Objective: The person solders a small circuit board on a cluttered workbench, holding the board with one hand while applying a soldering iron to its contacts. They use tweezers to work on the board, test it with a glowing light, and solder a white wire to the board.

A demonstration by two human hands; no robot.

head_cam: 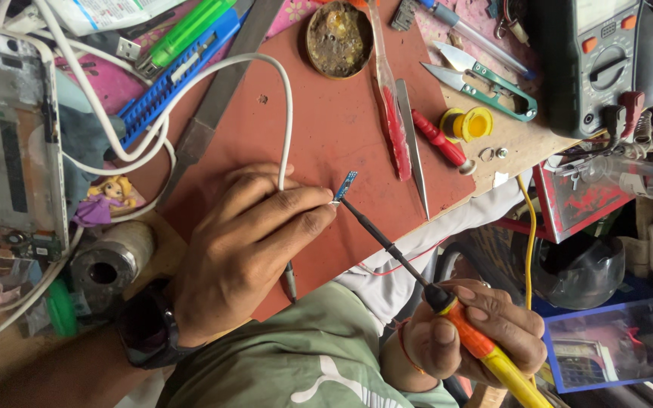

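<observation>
Two hands work over a red mat (326,128) on a cluttered bench: the left hand (247,242) pinches a white cable (287,113) end against a small blue board (346,184), while the right hand (478,332) is closed around a yellow-handled soldering iron (417,276) whose tip touches that board. Snips (485,83), tweezers (413,143), a meter (598,60) and a flux tin (339,38) lie around. Shelves below are dim, and the iron's handle is cut off by the frame's edge.

left wrist: black wristwatch (147,326) | right wrist: red thread band (404,346) | clothing: pale green garment (296,355), white mark
</observation>
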